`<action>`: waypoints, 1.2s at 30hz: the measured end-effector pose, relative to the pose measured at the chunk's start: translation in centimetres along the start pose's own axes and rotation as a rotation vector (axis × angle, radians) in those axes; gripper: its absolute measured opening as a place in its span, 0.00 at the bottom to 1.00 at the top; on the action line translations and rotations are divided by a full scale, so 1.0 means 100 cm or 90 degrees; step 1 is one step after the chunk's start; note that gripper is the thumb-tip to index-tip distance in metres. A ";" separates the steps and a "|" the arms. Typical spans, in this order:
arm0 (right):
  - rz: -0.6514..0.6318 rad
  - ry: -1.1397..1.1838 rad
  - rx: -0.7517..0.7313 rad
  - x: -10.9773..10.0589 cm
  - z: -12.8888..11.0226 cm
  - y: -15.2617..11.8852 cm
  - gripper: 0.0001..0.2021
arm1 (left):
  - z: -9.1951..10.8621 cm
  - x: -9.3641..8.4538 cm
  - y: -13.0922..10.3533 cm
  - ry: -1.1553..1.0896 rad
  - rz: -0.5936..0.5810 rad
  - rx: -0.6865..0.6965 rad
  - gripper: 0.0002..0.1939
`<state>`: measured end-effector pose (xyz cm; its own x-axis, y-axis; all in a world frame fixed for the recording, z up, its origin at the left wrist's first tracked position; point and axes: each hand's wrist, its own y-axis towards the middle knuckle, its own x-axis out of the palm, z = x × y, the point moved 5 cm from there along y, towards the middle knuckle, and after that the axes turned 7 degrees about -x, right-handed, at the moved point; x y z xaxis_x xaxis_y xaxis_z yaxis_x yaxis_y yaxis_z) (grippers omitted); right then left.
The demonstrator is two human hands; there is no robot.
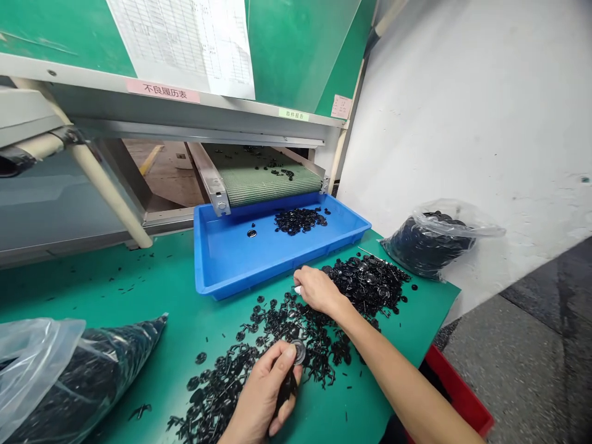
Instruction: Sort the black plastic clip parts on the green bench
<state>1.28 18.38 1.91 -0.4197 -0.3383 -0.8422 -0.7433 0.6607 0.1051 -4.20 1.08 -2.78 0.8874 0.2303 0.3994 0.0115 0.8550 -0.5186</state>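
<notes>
My left hand (271, 385) is closed around black parts, with a round grey-black disc (298, 351) pinched between thumb and fingertips. Beyond it, my right hand (317, 288) is closed above the table near the blue tray's front edge; a small white bit shows at its fingertips, and what it grips, if anything, cannot be made out. Loose black parts (217, 385) spread under and around both hands. A denser heap of black discs and pins (370, 280) lies to the right of my right hand.
A blue tray (222, 253) holding black pieces stands under the end of a green conveyor belt (272, 179). Bags of black parts stand at the left (92, 370) and right (430, 240). A red bin (467, 394) is below the table's right edge.
</notes>
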 end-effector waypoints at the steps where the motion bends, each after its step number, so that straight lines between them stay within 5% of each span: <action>1: 0.011 0.033 -0.004 -0.002 0.001 -0.006 0.17 | 0.001 -0.001 0.001 -0.014 0.004 0.003 0.20; 4: 0.026 0.163 -0.015 -0.002 0.005 -0.027 0.21 | 0.005 -0.002 0.003 -0.038 0.007 0.008 0.19; 11: 0.073 0.482 0.055 0.019 0.005 -0.067 0.12 | 0.006 -0.004 -0.001 -0.026 0.050 0.014 0.22; 19: 0.192 0.623 0.136 0.017 -0.014 -0.097 0.11 | 0.000 0.005 0.002 0.113 -0.024 0.022 0.19; 26: 0.262 0.533 0.146 0.027 -0.029 -0.114 0.06 | 0.003 -0.001 0.005 0.179 -0.040 0.059 0.21; 29: 0.202 0.528 0.123 0.032 -0.033 -0.119 0.09 | 0.003 -0.002 0.007 0.212 -0.041 0.066 0.22; 36: 0.023 0.196 -0.067 0.002 -0.041 -0.123 0.17 | 0.013 -0.002 0.001 0.308 -0.108 0.005 0.19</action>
<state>8.20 7.40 2.57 -0.5723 -0.5137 -0.6392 -0.7685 0.6080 0.1994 -4.96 1.78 -1.91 0.9851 -0.1515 0.0815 0.1721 0.8653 -0.4708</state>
